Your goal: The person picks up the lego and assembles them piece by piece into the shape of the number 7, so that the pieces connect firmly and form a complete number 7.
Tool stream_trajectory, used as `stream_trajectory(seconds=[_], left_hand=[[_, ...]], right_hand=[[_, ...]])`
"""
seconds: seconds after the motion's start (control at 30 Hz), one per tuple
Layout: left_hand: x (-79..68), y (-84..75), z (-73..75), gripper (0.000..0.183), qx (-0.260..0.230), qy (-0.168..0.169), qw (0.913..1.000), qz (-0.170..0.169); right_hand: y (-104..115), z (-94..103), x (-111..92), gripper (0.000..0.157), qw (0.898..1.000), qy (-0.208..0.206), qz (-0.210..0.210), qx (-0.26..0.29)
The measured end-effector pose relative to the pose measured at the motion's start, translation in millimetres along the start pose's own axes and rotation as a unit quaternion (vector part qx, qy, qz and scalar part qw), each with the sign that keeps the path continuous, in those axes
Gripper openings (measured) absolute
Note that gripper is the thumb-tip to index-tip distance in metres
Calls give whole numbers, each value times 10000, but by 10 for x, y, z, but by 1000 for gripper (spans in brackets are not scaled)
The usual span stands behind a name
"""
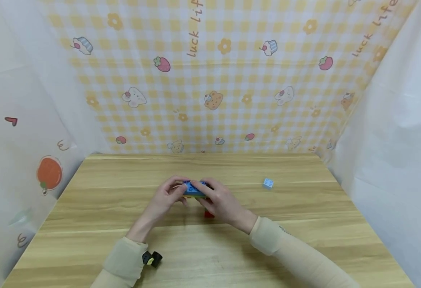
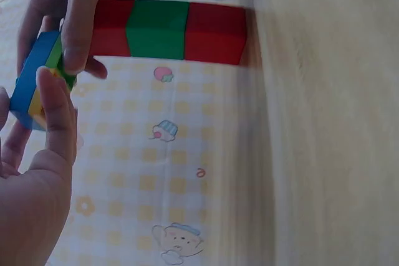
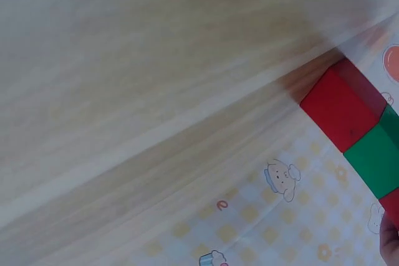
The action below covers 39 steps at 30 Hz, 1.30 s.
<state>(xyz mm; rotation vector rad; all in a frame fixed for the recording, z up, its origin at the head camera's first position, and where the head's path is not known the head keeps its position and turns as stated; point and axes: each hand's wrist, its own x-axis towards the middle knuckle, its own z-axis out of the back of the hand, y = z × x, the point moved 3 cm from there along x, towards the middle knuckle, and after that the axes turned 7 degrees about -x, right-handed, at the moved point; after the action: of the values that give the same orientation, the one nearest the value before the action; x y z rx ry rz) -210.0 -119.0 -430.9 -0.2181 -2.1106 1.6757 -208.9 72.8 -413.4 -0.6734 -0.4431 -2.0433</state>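
Note:
Both hands meet over a long blue building brick (image 1: 191,191) with studs facing up. My left hand (image 1: 168,193) pinches its left end, and my right hand (image 1: 222,202) holds the right end. In the left wrist view, a yellow brick (image 2: 38,109) and a green one are joined under the blue brick (image 2: 32,79). Beside them stands a tower of red, green and red blocks (image 2: 157,29), its lowest red block at the tabletop. From the head, the right hand hides most of this tower; only a red corner (image 1: 209,214) shows.
A small light-blue brick (image 1: 268,183) lies on the wooden table (image 1: 289,208) to the right of the hands. A patterned cloth (image 1: 225,72) hangs behind the table, with white sheets at both sides. A black device (image 1: 152,259) sits at the left cuff.

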Motion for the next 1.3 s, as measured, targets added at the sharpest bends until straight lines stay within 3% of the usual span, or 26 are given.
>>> stream_trajectory(seconds=[0.23, 0.43, 0.57, 1.07, 1.3], left_hand=[[-29, -56, 14, 38, 515, -61, 9986, -135], [-43, -50, 9, 22, 543, 84, 9954, -788], [-49, -37, 16, 20, 404, 98, 9943, -979], [-51, -32, 43, 19, 444, 5, 9963, -736], [-51, -34, 71, 19, 791, -170, 9956, -477]], right_hand=[[-1, 16, 1, 59, 10000, 20, 48, 11], [-13, 15, 10, 56, 9995, -166, 218, 129], [-21, 7, 12, 54, 9991, -224, 308, 198], [7, 13, 18, 54, 9997, -120, 217, -60], [6, 57, 19, 64, 9987, -25, 179, -484]])
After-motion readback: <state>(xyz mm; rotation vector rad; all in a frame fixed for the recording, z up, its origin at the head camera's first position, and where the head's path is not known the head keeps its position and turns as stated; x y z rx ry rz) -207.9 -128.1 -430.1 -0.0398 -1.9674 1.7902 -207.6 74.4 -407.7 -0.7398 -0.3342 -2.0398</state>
